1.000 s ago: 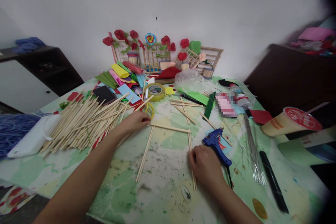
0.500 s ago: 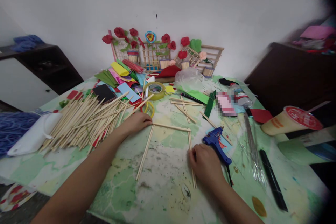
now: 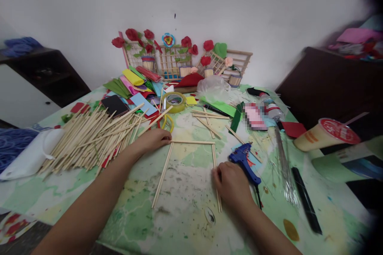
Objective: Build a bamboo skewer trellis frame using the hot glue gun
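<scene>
Thin wooden sticks form a three-sided frame on the table, open towards me. My left hand (image 3: 155, 139) is closed at the far left corner, its fingertips pinching the end of the top stick (image 3: 193, 142). From that corner the left pair of sticks (image 3: 162, 175) slants towards me. My right hand (image 3: 233, 183) is closed, its curled fingers on the right pair of sticks (image 3: 214, 157) and partly hiding it. A blue hot glue gun (image 3: 243, 161) lies just beyond my right hand. Left of the frame spreads a large pile of loose sticks (image 3: 89, 139).
Tape (image 3: 174, 102), yellow-handled scissors (image 3: 168, 122) and a phone (image 3: 115, 105) lie beyond the frame. Paper roses (image 3: 131, 34) and stick lattices (image 3: 175, 61) lean on the wall. At right are wires (image 3: 284, 167), a black rod (image 3: 306, 201) and a tilted drink cup (image 3: 326, 134).
The top stick's right end has shifted slightly away from me, so it lies straighter across. Both hands keep their places on the sticks. The view has turned a little to the right.
</scene>
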`<state>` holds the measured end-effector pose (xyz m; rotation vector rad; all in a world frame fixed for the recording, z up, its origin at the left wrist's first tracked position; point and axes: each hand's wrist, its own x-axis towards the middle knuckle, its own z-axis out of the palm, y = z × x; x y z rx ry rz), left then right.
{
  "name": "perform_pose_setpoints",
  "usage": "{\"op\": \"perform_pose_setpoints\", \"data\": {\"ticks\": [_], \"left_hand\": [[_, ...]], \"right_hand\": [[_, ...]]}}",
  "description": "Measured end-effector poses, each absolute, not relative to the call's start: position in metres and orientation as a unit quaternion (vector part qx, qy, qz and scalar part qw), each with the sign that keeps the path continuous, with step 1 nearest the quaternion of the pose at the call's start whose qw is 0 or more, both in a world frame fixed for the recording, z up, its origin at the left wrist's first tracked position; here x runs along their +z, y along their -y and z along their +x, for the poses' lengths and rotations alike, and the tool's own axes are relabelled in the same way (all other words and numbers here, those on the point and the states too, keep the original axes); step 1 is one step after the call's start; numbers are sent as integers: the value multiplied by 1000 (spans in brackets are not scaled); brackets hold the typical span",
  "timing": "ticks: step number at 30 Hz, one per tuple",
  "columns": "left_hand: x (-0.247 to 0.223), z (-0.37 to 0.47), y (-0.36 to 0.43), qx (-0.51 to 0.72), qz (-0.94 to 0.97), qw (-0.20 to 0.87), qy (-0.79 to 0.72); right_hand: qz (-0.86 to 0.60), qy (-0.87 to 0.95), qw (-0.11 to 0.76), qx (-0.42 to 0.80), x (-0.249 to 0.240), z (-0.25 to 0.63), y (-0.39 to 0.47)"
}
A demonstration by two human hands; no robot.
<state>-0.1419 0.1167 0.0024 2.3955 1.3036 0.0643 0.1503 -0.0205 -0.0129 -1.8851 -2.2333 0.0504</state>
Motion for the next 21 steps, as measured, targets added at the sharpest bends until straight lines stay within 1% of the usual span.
{"op": "perform_pose_setpoints", "data": {"ticks": [5, 8, 11, 14, 17, 21], "left_hand": [[1, -140, -116, 20, 881, 176, -438], [2, -139, -115, 45, 883, 151, -443], [5, -141, -116, 77, 876, 154, -451], [7, -145, -119, 97, 865, 186, -456], [6, -149, -120, 103, 857, 247, -441], [3, -147, -118, 67, 850, 311, -419]], "right_hand": [[-640, 759, 115, 18, -13, 150, 20], [-639, 760, 117, 15, -14, 151, 20], [-637, 761, 120, 14, -14, 151, 20], [-640, 759, 117, 16, -14, 151, 20], [-642, 759, 111, 18, -13, 151, 20], [-641, 759, 108, 19, -13, 151, 20]]}}
